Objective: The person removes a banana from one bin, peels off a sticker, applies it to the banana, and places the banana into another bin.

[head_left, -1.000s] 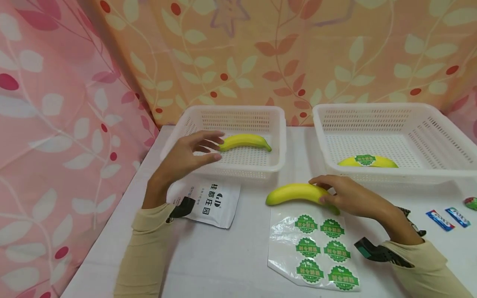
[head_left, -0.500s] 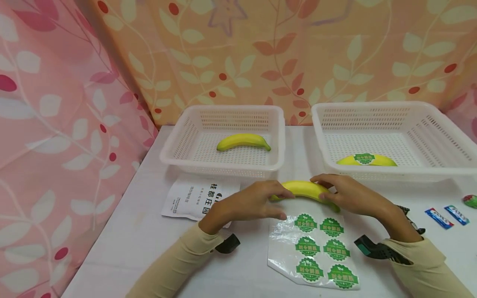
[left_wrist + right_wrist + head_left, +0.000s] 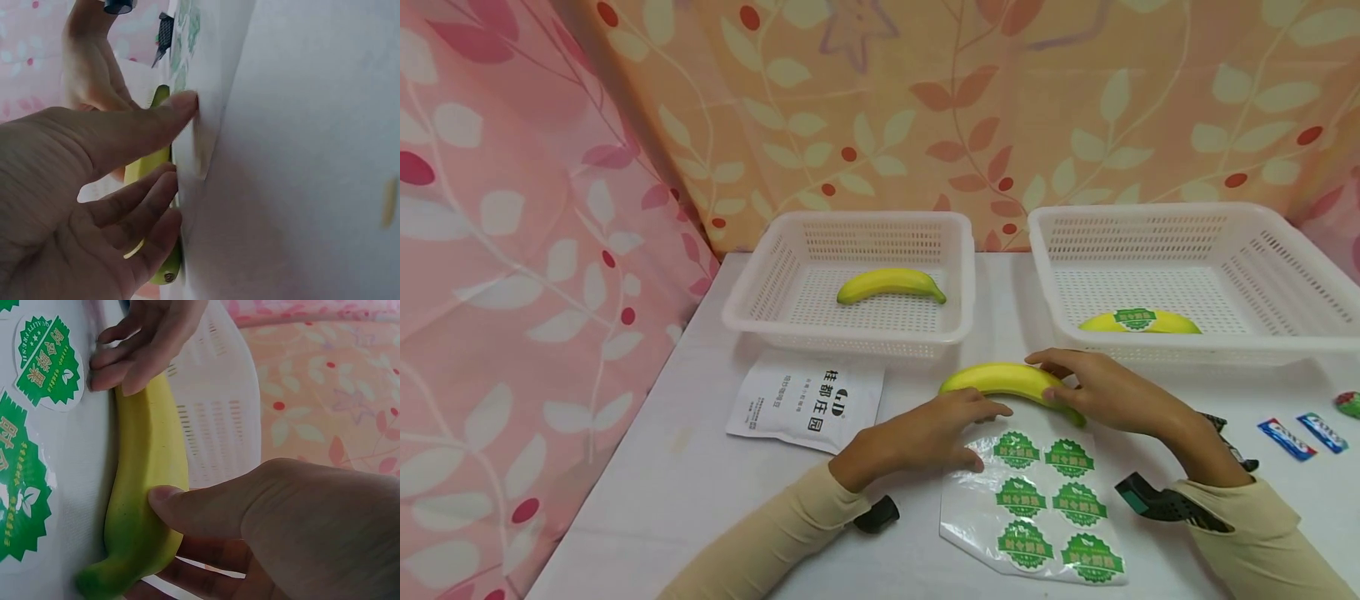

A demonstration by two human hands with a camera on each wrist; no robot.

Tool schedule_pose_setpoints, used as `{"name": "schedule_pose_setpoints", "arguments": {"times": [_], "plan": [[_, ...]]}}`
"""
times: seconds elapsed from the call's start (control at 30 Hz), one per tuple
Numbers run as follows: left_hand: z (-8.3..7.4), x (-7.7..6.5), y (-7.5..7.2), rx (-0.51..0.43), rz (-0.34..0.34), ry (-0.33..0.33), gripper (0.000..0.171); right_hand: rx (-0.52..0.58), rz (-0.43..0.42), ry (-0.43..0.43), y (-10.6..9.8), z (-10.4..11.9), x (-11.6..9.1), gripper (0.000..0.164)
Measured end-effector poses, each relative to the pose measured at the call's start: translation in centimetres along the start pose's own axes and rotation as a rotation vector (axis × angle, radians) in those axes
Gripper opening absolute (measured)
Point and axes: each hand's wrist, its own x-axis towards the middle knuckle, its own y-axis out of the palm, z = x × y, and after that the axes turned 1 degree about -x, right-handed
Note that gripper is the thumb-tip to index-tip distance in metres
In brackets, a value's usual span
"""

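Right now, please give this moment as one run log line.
left hand: at sticker sheet; right hand: grips banana; left basket: plain banana; right basket: stickered banana

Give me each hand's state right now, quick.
Left hand: open, thumb and fingers apart, at the sticker sheet.
Right hand: closed, holding the banana beside the sheet.
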Motion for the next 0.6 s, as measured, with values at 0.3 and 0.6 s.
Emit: {"name": "schedule_pose_setpoints", "arguments": {"times": [0.3,0.6], "plan": [[0.1,0.2,0.3,-0.084,-0.007,-0.015,0.065,-0.018,-0.019,0.008,0.0,0.2,-0.1,0.046],[0.7,0.1,-0.1,-0.081,0.051,0.058,0.053,-0.079,-0.036,-0.015,-0.8,3.3,-1.7,0.048]]}}
